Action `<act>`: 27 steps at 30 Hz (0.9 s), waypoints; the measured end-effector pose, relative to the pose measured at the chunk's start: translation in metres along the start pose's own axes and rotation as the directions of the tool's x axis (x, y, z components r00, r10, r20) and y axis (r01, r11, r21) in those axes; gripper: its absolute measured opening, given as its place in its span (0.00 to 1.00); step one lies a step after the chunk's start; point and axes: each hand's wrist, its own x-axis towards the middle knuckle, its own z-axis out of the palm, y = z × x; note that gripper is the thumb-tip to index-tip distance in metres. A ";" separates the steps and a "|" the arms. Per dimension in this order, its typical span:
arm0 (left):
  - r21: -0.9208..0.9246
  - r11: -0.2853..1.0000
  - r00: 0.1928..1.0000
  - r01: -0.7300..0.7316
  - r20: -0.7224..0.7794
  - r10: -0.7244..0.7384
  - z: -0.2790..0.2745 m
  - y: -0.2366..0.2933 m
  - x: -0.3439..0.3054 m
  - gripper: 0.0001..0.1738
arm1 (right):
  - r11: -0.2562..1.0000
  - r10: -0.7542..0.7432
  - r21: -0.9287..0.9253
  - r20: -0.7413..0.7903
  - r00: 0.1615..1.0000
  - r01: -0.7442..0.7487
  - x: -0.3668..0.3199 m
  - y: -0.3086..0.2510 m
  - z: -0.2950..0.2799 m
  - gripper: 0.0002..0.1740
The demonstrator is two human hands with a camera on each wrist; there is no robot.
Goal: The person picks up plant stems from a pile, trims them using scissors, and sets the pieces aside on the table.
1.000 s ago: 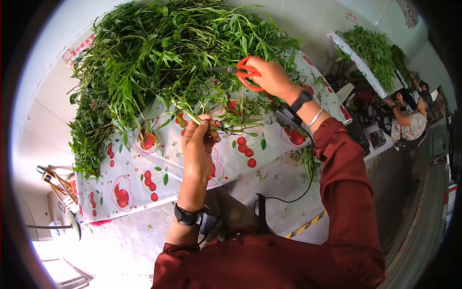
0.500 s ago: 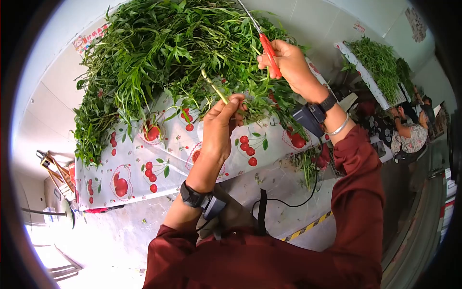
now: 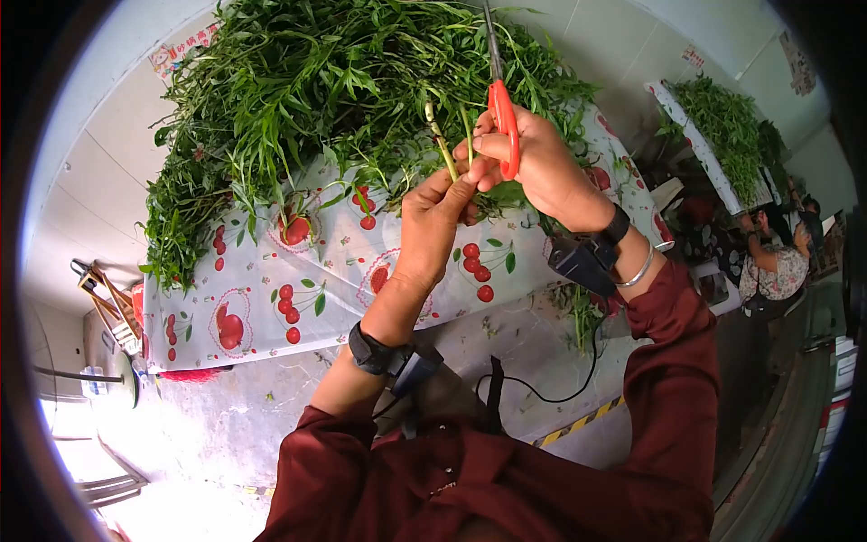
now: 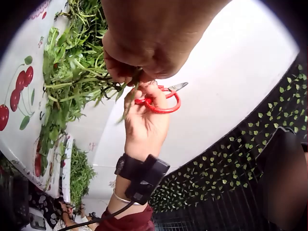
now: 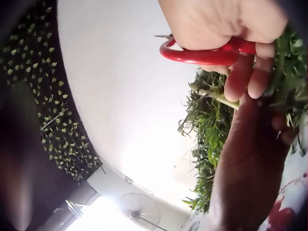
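Observation:
My left hand [image 3: 432, 221] pinches a small bunch of leafy green stems [image 3: 442, 144] between thumb and fingers, their pale cut ends pointing up and away. Close against it, my right hand [image 3: 553, 172] grips scissors [image 3: 504, 117] by the red handles, blades pointing away from me. Its thumb and fingertips also pinch a thin green stem [image 3: 468, 133] right at the left thumb. In the right wrist view, a pale stem end [image 5: 219, 98] juts from the left hand [image 5: 248, 163]. Beyond both hands lies a big heap of long leafy greens [image 3: 280, 117].
A white tablecloth [image 3: 257, 312] printed with cherries covers the table under the heap. Loose greens [image 3: 582, 316] lie on the floor by its front edge. A black cable [image 3: 551, 397] hangs near my right arm. Another table of greens [image 3: 718, 135] and a seated person [image 3: 772, 262] are at the right.
My right hand first swung the scissors from pointing left to pointing away, then came in to the left hand and took a thin stem. The left hand rose slightly rightward, keeping its stems.

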 end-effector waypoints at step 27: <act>0.072 0.997 0.999 -0.024 0.038 0.022 -0.004 -0.005 -0.008 0.10 | 0.640 -0.469 -0.696 -0.019 0.883 0.326 0.008 0.022 -0.028 0.20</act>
